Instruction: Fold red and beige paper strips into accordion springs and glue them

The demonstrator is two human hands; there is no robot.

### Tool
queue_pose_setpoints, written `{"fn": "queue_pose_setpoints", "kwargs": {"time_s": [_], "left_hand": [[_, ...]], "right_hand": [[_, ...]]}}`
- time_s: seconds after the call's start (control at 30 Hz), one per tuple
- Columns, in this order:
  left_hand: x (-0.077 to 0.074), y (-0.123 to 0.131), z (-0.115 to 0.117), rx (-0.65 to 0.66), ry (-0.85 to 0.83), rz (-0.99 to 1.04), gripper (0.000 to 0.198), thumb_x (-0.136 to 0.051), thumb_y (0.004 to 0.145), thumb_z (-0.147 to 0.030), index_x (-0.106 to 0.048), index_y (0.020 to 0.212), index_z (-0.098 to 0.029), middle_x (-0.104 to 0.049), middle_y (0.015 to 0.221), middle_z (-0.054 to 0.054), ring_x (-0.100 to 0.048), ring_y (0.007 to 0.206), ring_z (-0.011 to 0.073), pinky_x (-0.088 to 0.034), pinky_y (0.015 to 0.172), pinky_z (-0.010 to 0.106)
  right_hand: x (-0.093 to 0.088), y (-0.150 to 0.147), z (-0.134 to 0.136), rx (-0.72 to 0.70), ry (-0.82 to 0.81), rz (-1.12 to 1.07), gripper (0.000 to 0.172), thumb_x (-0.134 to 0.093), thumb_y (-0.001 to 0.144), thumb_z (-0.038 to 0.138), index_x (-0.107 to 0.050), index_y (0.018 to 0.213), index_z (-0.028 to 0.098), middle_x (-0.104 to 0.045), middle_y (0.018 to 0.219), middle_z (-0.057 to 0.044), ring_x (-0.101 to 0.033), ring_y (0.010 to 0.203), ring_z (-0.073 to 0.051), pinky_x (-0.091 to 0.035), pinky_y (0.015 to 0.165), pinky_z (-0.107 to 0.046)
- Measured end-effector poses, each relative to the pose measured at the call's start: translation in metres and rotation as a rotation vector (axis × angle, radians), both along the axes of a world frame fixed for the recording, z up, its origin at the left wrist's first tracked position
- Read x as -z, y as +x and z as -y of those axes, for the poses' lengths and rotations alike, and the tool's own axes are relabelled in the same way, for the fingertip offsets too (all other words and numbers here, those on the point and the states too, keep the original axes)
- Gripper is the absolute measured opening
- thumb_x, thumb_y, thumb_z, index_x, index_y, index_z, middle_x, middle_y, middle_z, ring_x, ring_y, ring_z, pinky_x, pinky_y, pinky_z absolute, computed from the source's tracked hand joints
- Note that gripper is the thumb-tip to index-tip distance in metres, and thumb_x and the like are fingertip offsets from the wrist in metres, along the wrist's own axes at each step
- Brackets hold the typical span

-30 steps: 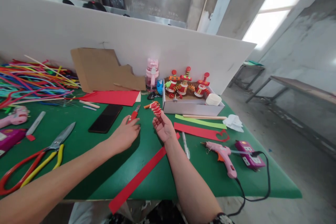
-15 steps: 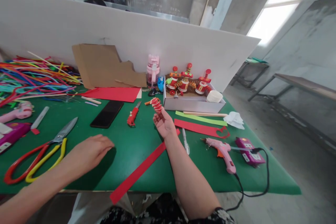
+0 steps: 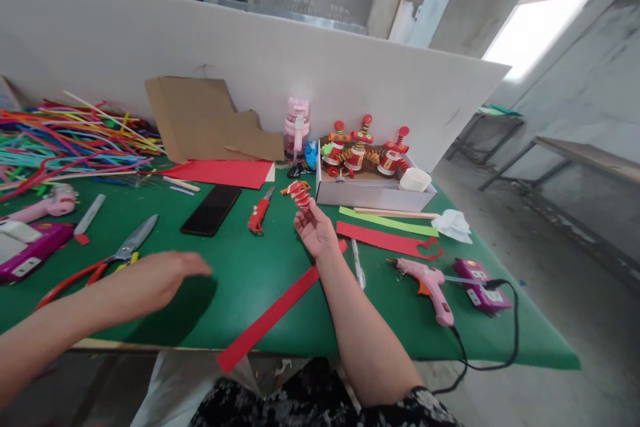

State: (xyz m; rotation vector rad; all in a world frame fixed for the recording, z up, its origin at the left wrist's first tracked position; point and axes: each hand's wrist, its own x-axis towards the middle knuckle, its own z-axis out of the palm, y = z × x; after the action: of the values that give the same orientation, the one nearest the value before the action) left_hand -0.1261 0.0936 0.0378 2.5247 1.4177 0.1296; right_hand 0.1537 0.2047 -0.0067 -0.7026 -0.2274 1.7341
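Upright in the pinched fingers of my right hand [image 3: 317, 230] is a folded red-and-white paper spring [image 3: 301, 195]. Under that forearm a long red paper strip [image 3: 273, 317] lies slanted, its near end past the table edge. My left hand [image 3: 163, 278] hovers palm down over the green table, its fingers stretched to the right and slightly blurred. Nothing shows in it, though its underside is hidden. Below that arm, partly covered, are large scissors [image 3: 134, 240] with red and yellow handles. A red utility knife [image 3: 259, 213] and a black phone [image 3: 212, 209] lie between the hands.
Behind stands a box [image 3: 373, 197] with several red-and-white figures. A pink glue gun [image 3: 425, 279] and purple power block [image 3: 481, 287] are at right, with a cord over the edge. Pipe cleaners [image 3: 65, 140] heap up at left. A white partition [image 3: 240, 47] borders the table's back.
My left hand has moved slightly left and now covers more of the scissors' handles. My right hand still holds the paper spring. The whole view has shifted a little.
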Motion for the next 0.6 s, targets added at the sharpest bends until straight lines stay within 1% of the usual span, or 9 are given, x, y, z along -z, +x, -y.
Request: {"fn": "queue_pose_setpoints", "kwargs": {"time_s": [0.03,0.1,0.2,0.3,0.33,0.4,0.47,0.53,0.6], "left_hand": [[-0.001,0.008,-0.012,-0.022,0.047,0.015,0.06,-0.034,0.068,0.001,-0.076,0.104,-0.024,-0.077,0.101,0.001,-0.068,0.091,0.0178,-0.051,0.085,0.028],[0.003,0.025,-0.034,-0.007,0.071,0.006,0.068,-0.034,0.067,0.003,-0.069,0.12,-0.021,-0.076,0.108,0.003,-0.067,0.1,0.0185,-0.047,0.094,0.03],[0.016,0.034,-0.045,0.003,0.099,-0.053,0.072,-0.032,0.067,0.006,-0.066,0.125,-0.017,-0.075,0.111,0.007,-0.065,0.106,0.019,-0.044,0.101,0.032],[0.026,0.02,-0.033,-0.042,0.089,-0.065,0.061,-0.031,0.073,0.003,-0.069,0.118,-0.011,-0.072,0.117,0.012,-0.065,0.11,0.0227,-0.046,0.099,0.034],[0.026,0.013,-0.026,-0.036,0.055,-0.034,0.058,-0.031,0.075,0.002,-0.072,0.113,-0.013,-0.074,0.114,0.01,-0.066,0.106,0.0224,-0.048,0.095,0.033],[0.023,0.002,-0.015,0.038,-0.093,0.053,0.057,-0.031,0.073,0.002,-0.076,0.099,-0.021,-0.077,0.096,0.002,-0.07,0.09,0.0175,-0.051,0.083,0.027],[0.019,0.003,-0.01,0.066,-0.144,0.077,0.053,-0.03,0.075,0.0,-0.076,0.09,-0.022,-0.076,0.086,-0.001,-0.069,0.08,0.0156,-0.05,0.076,0.024],[0.02,0.016,-0.009,0.054,-0.029,0.05,0.053,-0.03,0.079,-0.002,-0.074,0.101,-0.02,-0.076,0.102,0.004,-0.068,0.095,0.0188,-0.05,0.086,0.029],[0.026,0.035,-0.009,0.085,0.078,0.025,0.063,-0.032,0.074,0.0,-0.067,0.122,-0.018,-0.068,0.128,0.008,-0.06,0.118,0.0221,-0.044,0.101,0.036]], "right_hand": [[-0.001,0.0,0.001,0.002,0.001,0.004,0.007,-0.071,0.084,0.022,-0.067,0.079,0.017,-0.069,0.061,0.003,-0.061,0.052,-0.009,-0.052,0.054,-0.02],[-0.001,0.001,0.002,0.004,0.01,0.01,0.008,-0.07,0.084,0.022,-0.067,0.078,0.017,-0.068,0.061,0.003,-0.061,0.052,-0.009,-0.052,0.054,-0.019],[0.0,0.001,0.002,0.009,0.02,0.015,0.009,-0.072,0.083,0.023,-0.067,0.078,0.018,-0.068,0.061,0.003,-0.061,0.052,-0.009,-0.053,0.054,-0.02],[0.001,0.002,0.0,0.007,0.021,0.014,0.009,-0.073,0.081,0.023,-0.067,0.078,0.018,-0.069,0.062,0.003,-0.062,0.052,-0.009,-0.053,0.055,-0.02],[0.002,0.002,0.0,0.003,0.023,0.012,0.008,-0.073,0.081,0.023,-0.067,0.078,0.018,-0.069,0.062,0.003,-0.062,0.053,-0.009,-0.054,0.055,-0.02],[0.002,0.002,-0.001,-0.003,0.021,0.004,0.007,-0.072,0.082,0.023,-0.068,0.08,0.018,-0.07,0.063,0.003,-0.062,0.054,-0.01,-0.054,0.056,-0.02],[0.0,0.001,-0.001,-0.002,0.011,-0.007,0.006,-0.07,0.084,0.023,-0.069,0.08,0.018,-0.069,0.062,0.002,-0.062,0.054,-0.01,-0.054,0.057,-0.021],[-0.002,0.001,0.0,-0.001,0.0,-0.014,0.007,-0.068,0.085,0.022,-0.069,0.08,0.018,-0.069,0.062,0.002,-0.062,0.054,-0.01,-0.054,0.057,-0.02],[-0.004,0.001,0.002,-0.007,-0.001,-0.009,0.008,-0.067,0.086,0.022,-0.069,0.079,0.018,-0.069,0.061,0.003,-0.062,0.054,-0.01,-0.053,0.056,-0.02]]}}
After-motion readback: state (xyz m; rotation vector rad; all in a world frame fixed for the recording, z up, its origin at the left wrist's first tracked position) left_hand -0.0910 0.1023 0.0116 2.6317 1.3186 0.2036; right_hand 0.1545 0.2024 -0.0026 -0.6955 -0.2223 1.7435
